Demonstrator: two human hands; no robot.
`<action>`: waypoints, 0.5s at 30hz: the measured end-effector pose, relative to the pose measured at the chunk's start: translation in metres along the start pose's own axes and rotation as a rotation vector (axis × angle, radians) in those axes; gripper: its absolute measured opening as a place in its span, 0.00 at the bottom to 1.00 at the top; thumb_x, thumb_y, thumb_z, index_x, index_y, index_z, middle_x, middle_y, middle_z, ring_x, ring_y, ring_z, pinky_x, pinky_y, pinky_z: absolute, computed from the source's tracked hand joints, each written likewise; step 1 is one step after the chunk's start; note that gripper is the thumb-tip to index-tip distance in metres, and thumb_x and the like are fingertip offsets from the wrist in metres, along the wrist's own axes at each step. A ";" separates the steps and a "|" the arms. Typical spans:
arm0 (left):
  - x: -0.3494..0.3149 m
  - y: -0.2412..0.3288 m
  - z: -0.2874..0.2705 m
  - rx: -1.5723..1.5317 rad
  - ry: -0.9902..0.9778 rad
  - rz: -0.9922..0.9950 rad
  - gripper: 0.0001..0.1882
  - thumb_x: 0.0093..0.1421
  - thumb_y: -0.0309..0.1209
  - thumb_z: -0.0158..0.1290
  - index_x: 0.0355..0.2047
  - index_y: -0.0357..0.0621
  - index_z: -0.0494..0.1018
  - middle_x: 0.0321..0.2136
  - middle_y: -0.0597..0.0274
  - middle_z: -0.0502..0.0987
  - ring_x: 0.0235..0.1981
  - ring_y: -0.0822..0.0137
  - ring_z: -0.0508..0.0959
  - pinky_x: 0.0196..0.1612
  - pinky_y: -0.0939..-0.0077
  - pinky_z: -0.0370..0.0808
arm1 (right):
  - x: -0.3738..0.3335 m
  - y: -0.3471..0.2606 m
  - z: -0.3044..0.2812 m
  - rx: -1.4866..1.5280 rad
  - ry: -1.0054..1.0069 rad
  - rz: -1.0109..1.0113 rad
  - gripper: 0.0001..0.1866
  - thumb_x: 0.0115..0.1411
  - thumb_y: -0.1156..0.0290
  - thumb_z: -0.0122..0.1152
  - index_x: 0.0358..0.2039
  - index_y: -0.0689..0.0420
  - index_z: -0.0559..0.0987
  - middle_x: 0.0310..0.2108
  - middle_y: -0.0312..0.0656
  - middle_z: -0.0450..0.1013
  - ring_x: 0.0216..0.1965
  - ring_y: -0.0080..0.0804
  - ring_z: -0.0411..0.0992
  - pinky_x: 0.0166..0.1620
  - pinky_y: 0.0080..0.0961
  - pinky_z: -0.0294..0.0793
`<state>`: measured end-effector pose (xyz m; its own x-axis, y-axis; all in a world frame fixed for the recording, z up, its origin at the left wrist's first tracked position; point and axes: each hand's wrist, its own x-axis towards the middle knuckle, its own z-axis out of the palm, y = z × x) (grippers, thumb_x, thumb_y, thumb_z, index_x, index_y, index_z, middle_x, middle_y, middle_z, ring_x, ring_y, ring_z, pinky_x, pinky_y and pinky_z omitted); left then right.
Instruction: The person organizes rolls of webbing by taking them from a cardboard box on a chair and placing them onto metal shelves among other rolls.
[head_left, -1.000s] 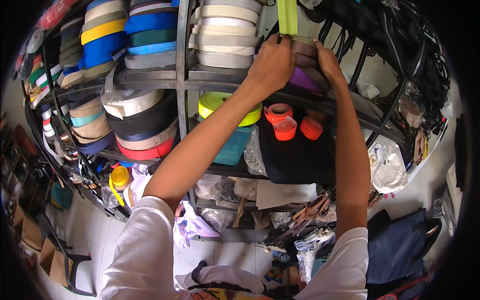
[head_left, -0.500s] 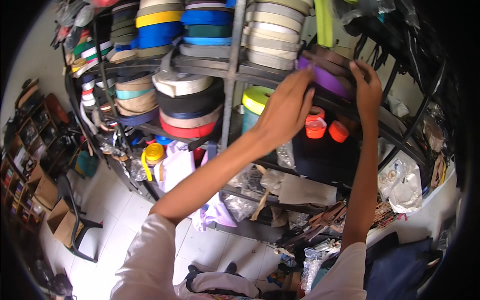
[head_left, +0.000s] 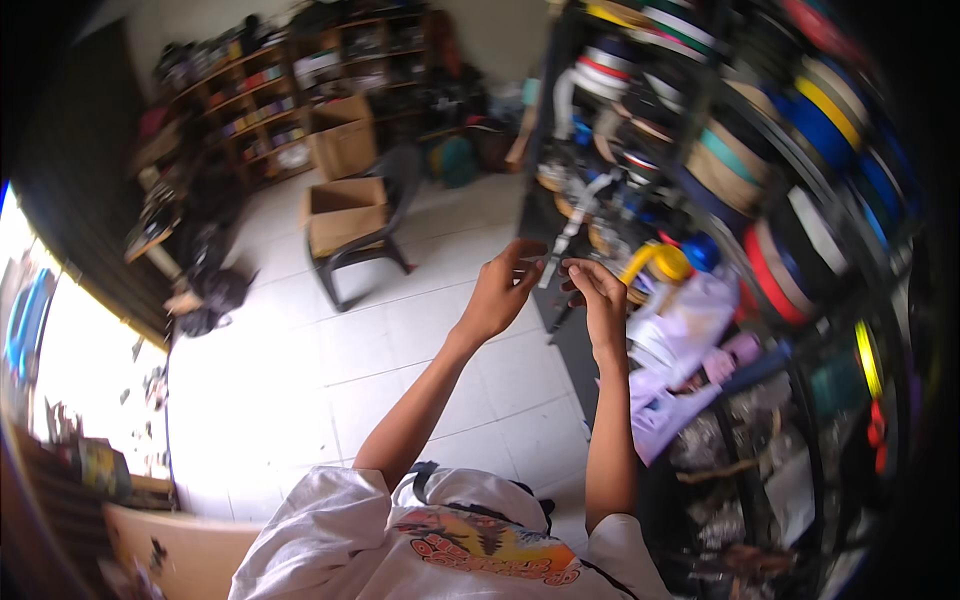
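My left hand (head_left: 497,292) is raised in front of me with its fingers curled toward the thumb. Close by on its right, my right hand (head_left: 603,298) has bent fingers drawn together. The fingertips of both hands face each other across a small gap. Whatever they pinch is too small and blurred to name. A pale grey strap (head_left: 568,232) shows behind the gap, and I cannot tell whether either hand touches it. Beyond my right hand lie a yellow roll of tape (head_left: 668,263) and a lilac cloth (head_left: 690,318) on the shelf.
Shelving on the right holds stacked webbing rolls, including a red one (head_left: 772,275). Ahead, cardboard boxes (head_left: 345,213) rest by a dark chair (head_left: 345,285) on the tiled floor (head_left: 290,370). A wooden shelf unit (head_left: 262,120) stands farther back. A tan board (head_left: 190,550) is at lower left.
My view has swung left, away from the shelf with the purple roll. Both hands have left that roll and come together lower, in front of my body.
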<state>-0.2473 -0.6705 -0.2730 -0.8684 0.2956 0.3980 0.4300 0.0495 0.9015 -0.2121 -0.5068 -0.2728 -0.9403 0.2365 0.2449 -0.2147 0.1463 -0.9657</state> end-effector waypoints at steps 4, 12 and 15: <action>-0.051 -0.041 -0.179 0.109 0.329 -0.167 0.13 0.65 0.29 0.47 0.48 0.36 0.69 0.47 0.56 0.76 0.43 0.63 0.78 0.47 0.71 0.73 | 0.009 0.001 0.186 0.085 -0.362 0.086 0.12 0.61 0.65 0.56 0.38 0.60 0.80 0.33 0.36 0.77 0.33 0.24 0.75 0.36 0.20 0.70; -0.110 -0.156 -0.362 -0.063 0.548 -0.458 0.15 0.66 0.30 0.46 0.50 0.35 0.67 0.42 0.53 0.78 0.39 0.67 0.78 0.43 0.74 0.74 | 0.010 0.111 0.365 -0.025 -0.605 0.389 0.12 0.58 0.64 0.58 0.37 0.58 0.81 0.32 0.35 0.77 0.32 0.24 0.75 0.30 0.20 0.71; -0.107 -0.200 -0.421 -0.129 0.553 -0.504 0.15 0.66 0.30 0.46 0.51 0.35 0.66 0.42 0.53 0.79 0.39 0.68 0.78 0.42 0.75 0.74 | 0.027 0.141 0.428 -0.023 -0.623 0.484 0.11 0.59 0.64 0.57 0.36 0.57 0.81 0.32 0.35 0.77 0.31 0.24 0.75 0.32 0.21 0.71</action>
<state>-0.3442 -1.1138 -0.4247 -0.9641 -0.2559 -0.0704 -0.0541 -0.0702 0.9961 -0.3810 -0.8910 -0.4392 -0.9040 -0.3019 -0.3026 0.2554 0.1863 -0.9487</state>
